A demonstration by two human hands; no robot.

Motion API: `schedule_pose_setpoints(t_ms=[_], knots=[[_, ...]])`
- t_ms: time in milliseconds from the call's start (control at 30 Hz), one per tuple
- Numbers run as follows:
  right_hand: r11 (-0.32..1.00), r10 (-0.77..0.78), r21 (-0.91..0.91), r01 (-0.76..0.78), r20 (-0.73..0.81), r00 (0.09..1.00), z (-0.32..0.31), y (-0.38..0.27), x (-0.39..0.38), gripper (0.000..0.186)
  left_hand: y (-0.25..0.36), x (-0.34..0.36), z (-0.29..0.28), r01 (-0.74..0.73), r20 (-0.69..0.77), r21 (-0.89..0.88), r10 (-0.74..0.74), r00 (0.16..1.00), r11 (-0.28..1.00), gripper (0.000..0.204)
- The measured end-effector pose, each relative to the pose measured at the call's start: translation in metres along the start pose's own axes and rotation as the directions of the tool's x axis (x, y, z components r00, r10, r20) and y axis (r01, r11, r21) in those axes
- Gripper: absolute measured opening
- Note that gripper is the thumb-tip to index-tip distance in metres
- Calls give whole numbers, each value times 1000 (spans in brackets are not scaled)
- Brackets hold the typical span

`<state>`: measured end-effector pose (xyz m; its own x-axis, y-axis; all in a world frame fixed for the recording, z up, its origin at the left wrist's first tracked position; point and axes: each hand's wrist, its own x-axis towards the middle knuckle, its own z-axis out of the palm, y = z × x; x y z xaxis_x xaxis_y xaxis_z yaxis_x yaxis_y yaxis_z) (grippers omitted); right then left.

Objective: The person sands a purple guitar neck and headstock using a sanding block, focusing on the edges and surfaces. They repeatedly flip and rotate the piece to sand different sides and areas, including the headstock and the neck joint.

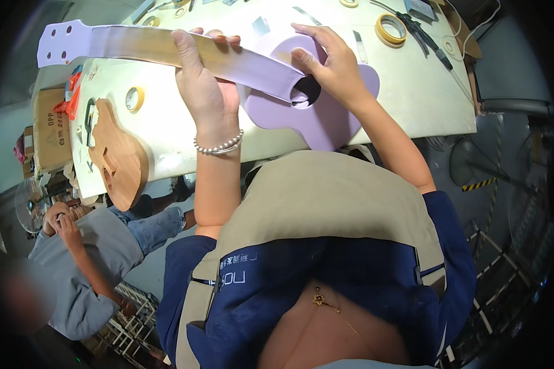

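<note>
A lavender-painted ukulele (332, 126) lies across me, its headstock (63, 43) at the left and its body above my lap. A tan strip, like masking tape (135, 44), covers much of the neck. My left hand (206, 80) is closed around the neck, thumb across the strip and fingertips showing past the far edge. On the body beside the dark sound hole (306, 92) rests my right hand (335, 67), its thumb and fingers apart and stretched toward the upper bout. Whether a small thing lies under that hand, I cannot tell.
A bare wooden ukulele body (123, 163) lies at the table's left edge, near a tape roll (135, 98). Another tape roll (391, 31) and a black air gun (421, 37) lie far right. A cardboard box (52, 132) and a seated person (98, 252) are at left.
</note>
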<state>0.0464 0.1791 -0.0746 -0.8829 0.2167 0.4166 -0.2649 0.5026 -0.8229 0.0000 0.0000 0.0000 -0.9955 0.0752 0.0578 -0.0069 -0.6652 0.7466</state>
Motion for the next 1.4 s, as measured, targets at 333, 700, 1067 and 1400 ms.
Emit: schedule_pose_setpoints(t_ms=[333, 700, 1067, 1400], knots=[[981, -138, -149, 121, -108, 985, 13, -13, -10, 51, 8, -9, -2, 20, -7, 53, -20, 1000, 998, 40], [947, -269, -220, 235, -143, 952, 14, -19, 9, 38, 8, -5, -1, 27, 3, -25, -27, 1000, 999, 35], [907, -360, -294, 301, -172, 917, 13, -29, 15, 39, 10, -18, 1, -17, 79, -14, 18, 997, 1000, 33], [982, 57, -115, -148, -571, 819, -69, 59, -20, 36, 18, 10, -49, -54, -171, -253, 10, 985, 966, 33]])
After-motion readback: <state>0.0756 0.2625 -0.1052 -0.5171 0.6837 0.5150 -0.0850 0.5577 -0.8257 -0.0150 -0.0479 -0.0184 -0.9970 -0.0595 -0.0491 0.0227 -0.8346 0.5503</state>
